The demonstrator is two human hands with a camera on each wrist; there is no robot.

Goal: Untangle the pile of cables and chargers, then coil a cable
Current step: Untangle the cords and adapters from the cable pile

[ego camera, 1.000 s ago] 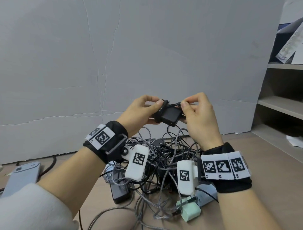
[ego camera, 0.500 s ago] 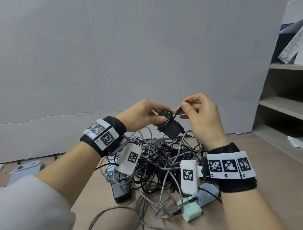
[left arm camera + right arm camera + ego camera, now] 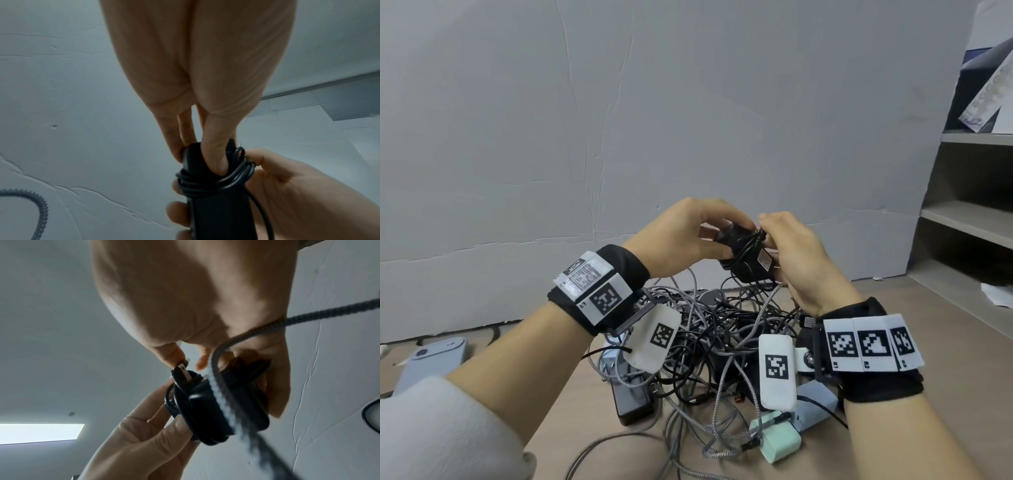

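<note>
The black charger (image 3: 218,407) sits at the middle of the right wrist view, with a thin black cable (image 3: 244,379) wound around its body in several turns. Above the charger, the right hand (image 3: 191,296) curls its fingers down onto the upper end, one fingertip touching a metal prong (image 3: 183,369) that sticks out at the charger's upper left. Below and left of the charger, the left hand (image 3: 139,441) grips its lower end between thumb and fingers. A grey braided cable (image 3: 222,386) crosses in front of the charger, running from the upper right down past its lower right, blurred there. A lit ceiling panel (image 3: 41,433) glows far left of the charger.
</note>
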